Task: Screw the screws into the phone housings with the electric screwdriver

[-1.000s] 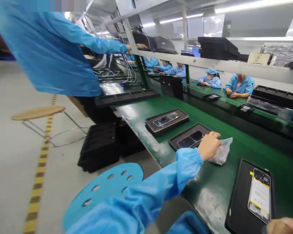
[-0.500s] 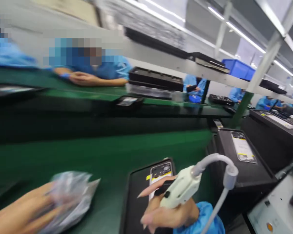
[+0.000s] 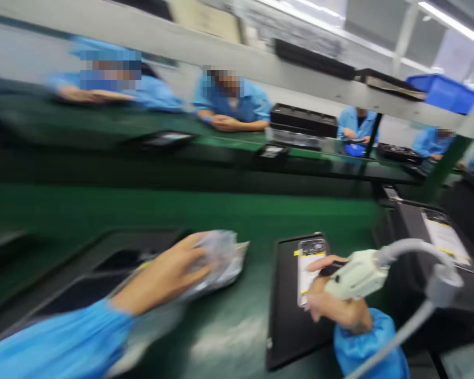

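Observation:
My left hand (image 3: 168,273) is closed around a crumpled, see-through plastic bag (image 3: 221,263) over the green bench, its sleeve reaching in from the lower left. My right hand (image 3: 339,305) grips a pale handheld tool (image 3: 357,273) with a black tip and a thick grey hose (image 3: 411,316) running off to the right. Beneath the tool's tip lies a phone-shaped part (image 3: 312,263) with a white face and yellow strips, partly covered by my fingers. It rests on a black tray (image 3: 284,316).
Left of me is another black tray (image 3: 75,300) with dark flat parts, blurred. A black box (image 3: 411,226) at right carries a similar phone part (image 3: 446,237). Across the green conveyor bench (image 3: 181,205), several people in blue sit beside trays; a blue bin (image 3: 442,92) stands on the shelf.
My view has swung left, so the bench and both hands sit farther right in it. The left tray and more co-workers now show. Both hands still hold the same things.

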Motion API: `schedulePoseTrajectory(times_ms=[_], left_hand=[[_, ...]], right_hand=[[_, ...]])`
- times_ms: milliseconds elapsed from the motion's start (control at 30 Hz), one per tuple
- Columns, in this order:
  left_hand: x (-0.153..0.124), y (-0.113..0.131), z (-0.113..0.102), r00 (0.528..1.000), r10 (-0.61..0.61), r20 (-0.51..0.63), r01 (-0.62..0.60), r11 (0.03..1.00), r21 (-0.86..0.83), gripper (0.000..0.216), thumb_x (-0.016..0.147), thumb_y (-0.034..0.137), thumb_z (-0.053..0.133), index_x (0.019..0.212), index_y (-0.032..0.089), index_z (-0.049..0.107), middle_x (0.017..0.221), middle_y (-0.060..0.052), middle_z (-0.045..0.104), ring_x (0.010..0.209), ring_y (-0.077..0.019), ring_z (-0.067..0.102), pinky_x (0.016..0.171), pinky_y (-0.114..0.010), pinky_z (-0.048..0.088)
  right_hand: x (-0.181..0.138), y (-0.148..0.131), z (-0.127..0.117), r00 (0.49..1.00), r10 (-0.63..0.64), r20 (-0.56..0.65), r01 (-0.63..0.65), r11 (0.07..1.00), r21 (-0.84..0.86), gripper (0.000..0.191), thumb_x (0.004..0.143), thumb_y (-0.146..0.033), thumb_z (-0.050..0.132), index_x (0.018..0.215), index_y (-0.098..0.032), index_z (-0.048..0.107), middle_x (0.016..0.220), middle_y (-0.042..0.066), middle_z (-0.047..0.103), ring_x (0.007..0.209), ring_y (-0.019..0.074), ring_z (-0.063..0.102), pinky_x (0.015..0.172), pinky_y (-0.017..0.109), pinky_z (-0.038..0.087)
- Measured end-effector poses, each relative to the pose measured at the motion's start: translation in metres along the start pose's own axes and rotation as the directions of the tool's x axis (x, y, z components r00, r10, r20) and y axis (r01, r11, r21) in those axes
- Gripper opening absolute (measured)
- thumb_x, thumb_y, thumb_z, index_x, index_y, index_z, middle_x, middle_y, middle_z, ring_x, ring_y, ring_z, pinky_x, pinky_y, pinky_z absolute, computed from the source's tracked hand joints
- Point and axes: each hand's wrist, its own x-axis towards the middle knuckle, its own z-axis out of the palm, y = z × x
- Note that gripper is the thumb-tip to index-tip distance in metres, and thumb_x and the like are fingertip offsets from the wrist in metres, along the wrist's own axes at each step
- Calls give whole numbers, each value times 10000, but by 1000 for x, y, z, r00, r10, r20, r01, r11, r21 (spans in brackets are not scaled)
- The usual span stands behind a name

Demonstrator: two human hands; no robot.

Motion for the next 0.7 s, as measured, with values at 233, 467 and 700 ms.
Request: schedulePoseTrajectory(times_ms=[233, 467, 700], left_hand=[[-25, -9, -2, 842, -460, 282, 437, 888, 144, 167, 812, 234, 553, 829, 168, 705, 1319, -99, 533, 1145, -228, 557, 1013, -348, 431], [-28, -1, -4, 866, -418, 274, 375, 906, 197, 246, 889, 228, 460, 864, 148, 691, 1299, -109, 549, 1178, -241, 523, 1014, -368, 410], [-35, 3, -10, 909, -373, 188, 334, 919, 209, 256, 920, 249, 436, 889, 140, 665, 1312, -133, 526, 1240, -270, 466, 1031, -421, 376]], right_hand=[[-11, 18, -20, 987, -122, -105, 138, 977, 162, 294, 871, -223, 589, 1157, -199, 526, 555, -39, 540, 550, 166, 539, 639, 364, 450], [2, 17, -19, 965, -103, -241, 137, 982, 127, 297, 861, -222, 605, 1139, -188, 507, 569, -38, 519, 580, 163, 514, 634, 355, 439], [16, 23, -15, 960, -86, -266, 127, 982, 142, 279, 857, -188, 601, 1126, -192, 529, 537, -57, 490, 525, 128, 475, 630, 332, 441]])
